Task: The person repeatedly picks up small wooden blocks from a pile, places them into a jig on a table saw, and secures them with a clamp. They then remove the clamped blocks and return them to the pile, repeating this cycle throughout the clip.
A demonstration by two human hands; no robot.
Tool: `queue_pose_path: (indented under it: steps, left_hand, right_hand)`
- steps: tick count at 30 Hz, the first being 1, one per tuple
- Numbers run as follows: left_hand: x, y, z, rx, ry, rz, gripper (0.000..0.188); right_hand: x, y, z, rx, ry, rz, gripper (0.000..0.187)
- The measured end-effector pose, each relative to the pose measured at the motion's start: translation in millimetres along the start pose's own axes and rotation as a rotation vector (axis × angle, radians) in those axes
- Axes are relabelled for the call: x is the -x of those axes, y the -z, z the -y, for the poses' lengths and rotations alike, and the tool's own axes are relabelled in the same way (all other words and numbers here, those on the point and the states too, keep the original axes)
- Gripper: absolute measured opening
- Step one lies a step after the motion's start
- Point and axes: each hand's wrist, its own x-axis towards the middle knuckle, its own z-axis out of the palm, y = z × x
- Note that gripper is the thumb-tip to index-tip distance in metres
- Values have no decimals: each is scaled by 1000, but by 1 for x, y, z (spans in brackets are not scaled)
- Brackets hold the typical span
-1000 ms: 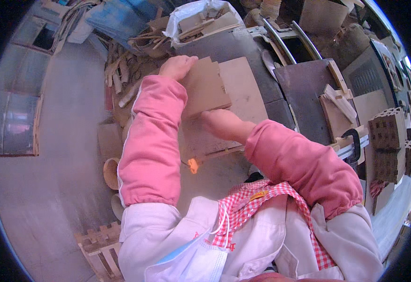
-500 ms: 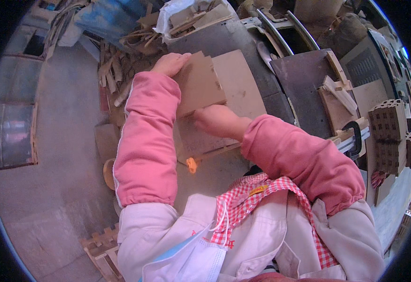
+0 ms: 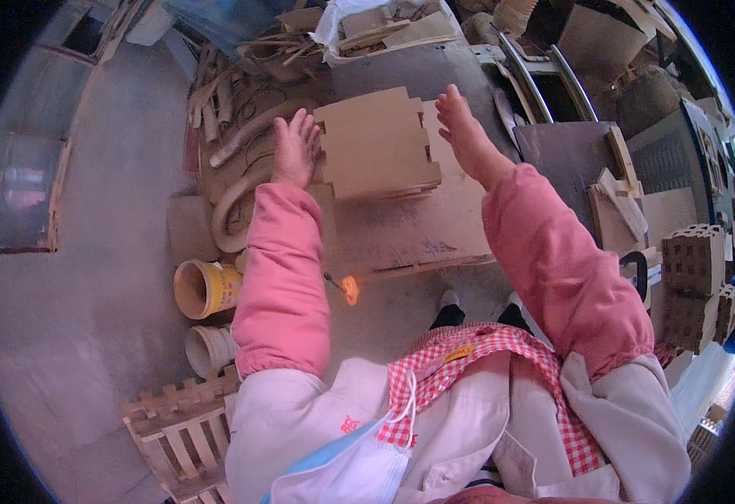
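A stack of flat brown boards with notched edges [image 3: 376,147] lies on a larger flat board [image 3: 460,214] on the workbench. My left hand [image 3: 297,149] is beside the stack's left edge, fingers apart, holding nothing. On the other side, my right hand [image 3: 466,134] is raised off the stack's right edge with its fingers stretched out and nothing in them. The pile's layers show along its near edge, slightly uneven.
Two buckets, one yellow [image 3: 223,287] and one white [image 3: 208,351], stand on the floor at left, near a slatted wooden crate [image 3: 184,441]. A ribbed hose [image 3: 231,206] runs left of the bench. Notched wooden blocks [image 3: 692,260] are stacked at right. An orange object [image 3: 350,291] hangs below the bench edge.
Both hands have let go of the boards and spread apart to either side. The right hand has moved up and right from the near edge. The stack now sits squarer to me.
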Motion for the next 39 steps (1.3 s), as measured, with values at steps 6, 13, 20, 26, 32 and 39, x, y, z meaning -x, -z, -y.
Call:
queue_pose_path:
  steps: [6, 13, 20, 26, 32, 39]
  left_hand:
    - [10, -22, 4, -43, -29, 57, 81]
    - [17, -18, 11, -6, -64, -54, 83]
    - [56, -23, 22, 117, 18, 79, 88]
    - [51, -19, 21, 102, -11, -12, 78]
    - [34, -9, 1, -828, -316, -128, 48]
    - [28, -22, -1, -1031, -434, -136, 42]
  right_hand:
    - [-20, -24, -2, 35, -132, 286, 80]
    - [-8, -19, -2, 80, -134, 117, 89]
    - [40, -14, -17, -91, -188, 104, 88]
    - [39, -15, -12, -127, -221, 100, 85]
    - [45, 0, 6, 176, -67, 194, 77]
    - [43, -4, 22, 302, -33, 411, 83]
